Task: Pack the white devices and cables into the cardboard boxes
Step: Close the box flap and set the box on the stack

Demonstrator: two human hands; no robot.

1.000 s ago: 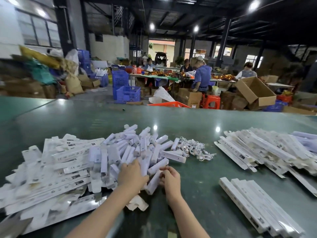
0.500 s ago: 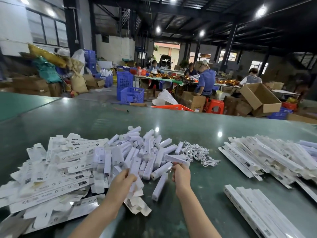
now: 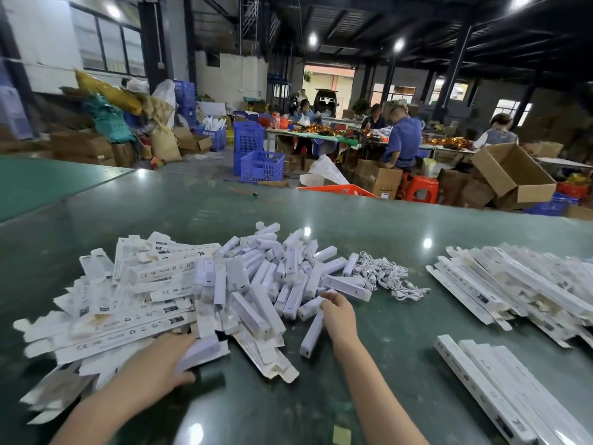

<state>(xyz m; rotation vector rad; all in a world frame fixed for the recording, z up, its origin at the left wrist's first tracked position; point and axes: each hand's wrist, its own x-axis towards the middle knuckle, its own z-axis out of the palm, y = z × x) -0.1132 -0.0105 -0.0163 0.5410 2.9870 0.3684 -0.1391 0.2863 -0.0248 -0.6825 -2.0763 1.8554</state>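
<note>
1. White devices (image 3: 290, 277): heaped loose at mid-table, just beyond both hands; long axes mostly angled from near-left to far-right.
2. Single device (image 3: 312, 335): lying apart at the heap's near edge, just left of the right hand, long axis running near to far with a slight rightward lean; judged the readiest pick for that hand.
3. Held device (image 3: 202, 351): gripped in the left hand (image 3: 167, 364), fingers and thumb curled round it, long axis pointing right and slightly far.
4. Right hand (image 3: 337, 314): at the heap's near-right edge, fingers curled onto the end of a device; firm pinch or mere touch not determinable.
5. Cables (image 3: 386, 277): white tangle at the heap's far-right end, beyond the right hand and nearer to it than to the left.
6. Flat cartons (image 3: 128, 303): unfolded white printed sleeves, fanned left of the heap, long axes roughly left to right; nearer the left hand.
7. Second carton pile (image 3: 513, 287): far right, well apart from both hands.
8. Packed boxes (image 3: 500, 387): long white boxes in a near-right row.
9. Table (image 3: 192, 213): dark green, glossy.
</note>
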